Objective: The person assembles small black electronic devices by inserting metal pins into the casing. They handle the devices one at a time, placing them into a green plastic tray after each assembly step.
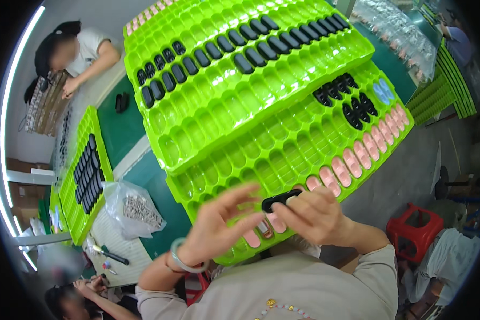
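My right hand [317,216] grips a small black oval plastic piece [274,201] between thumb and fingers, above the near edge of a green tray [240,178]. My left hand [213,224], smeared by motion, has its fingers spread just left of the piece and seems to hold nothing. Along the tray's near edge lie several pink oval pieces [348,162] in its slots, with one brownish framed piece [264,229] below my hands. Black pieces with openings [359,111] and pale blue ones [383,92] fill slots at the tray's right end.
Another green tray [197,136] overlaps the far side, bearing rows of smooth black pieces [244,62]. To the left are a clear bag of small metal parts [138,210], a dark-handled tool [114,256] and a smaller tray [72,213]. A red stool [416,232] stands right; co-workers sit left.
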Motion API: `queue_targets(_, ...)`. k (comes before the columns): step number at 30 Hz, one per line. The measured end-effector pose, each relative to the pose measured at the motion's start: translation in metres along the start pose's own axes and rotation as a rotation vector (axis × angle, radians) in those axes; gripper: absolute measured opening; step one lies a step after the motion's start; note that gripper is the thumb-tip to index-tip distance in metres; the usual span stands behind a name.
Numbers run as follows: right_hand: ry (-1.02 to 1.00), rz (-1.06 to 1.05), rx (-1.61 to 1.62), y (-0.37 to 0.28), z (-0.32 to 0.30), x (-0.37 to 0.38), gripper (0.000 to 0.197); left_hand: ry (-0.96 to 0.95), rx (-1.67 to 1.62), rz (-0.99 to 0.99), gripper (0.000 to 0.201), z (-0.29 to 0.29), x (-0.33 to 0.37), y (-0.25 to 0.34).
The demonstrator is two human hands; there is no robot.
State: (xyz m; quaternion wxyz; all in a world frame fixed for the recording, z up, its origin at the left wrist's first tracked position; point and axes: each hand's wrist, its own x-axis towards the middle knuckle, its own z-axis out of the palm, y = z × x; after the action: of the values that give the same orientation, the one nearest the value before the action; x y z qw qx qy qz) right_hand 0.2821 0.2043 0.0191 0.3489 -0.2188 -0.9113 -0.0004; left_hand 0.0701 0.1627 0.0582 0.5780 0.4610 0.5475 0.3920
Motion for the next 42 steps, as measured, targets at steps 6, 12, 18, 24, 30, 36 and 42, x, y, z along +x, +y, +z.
queue_targets(6,0.048,0.134,-0.018,0.023,-0.011,-0.003,0.026,0.412,0.88,0.292,0.042,-0.053,0.184,0.068)
queue_targets(12,0.033,0.15,-0.144,0.028,-0.021,-0.014,0.023,0.225,0.891,0.093,0.051,-0.054,0.265,0.049)
queue_targets(18,0.054,0.008,-0.375,0.024,-0.032,-0.022,0.024,0.132,0.403,-0.11,0.025,-0.062,0.258,0.062)
queue_targets(24,0.095,-0.007,-0.035,0.032,-0.022,-0.02,0.031,0.019,-0.066,0.014,0.029,-0.083,0.205,0.062)
queue_targets(30,0.103,0.036,0.237,0.029,0.002,0.003,0.04,-0.285,-0.719,-0.08,0.054,-0.055,0.044,0.022)
queue_targets(36,-0.07,0.018,0.512,-0.009,0.028,0.046,0.035,-0.217,-0.851,-0.125,0.058,-0.055,-0.04,-0.025)
queue_targets(42,-0.362,0.147,0.695,-0.023,0.036,0.063,0.036,-0.221,-0.776,-0.098,0.061,-0.064,-0.068,-0.05)
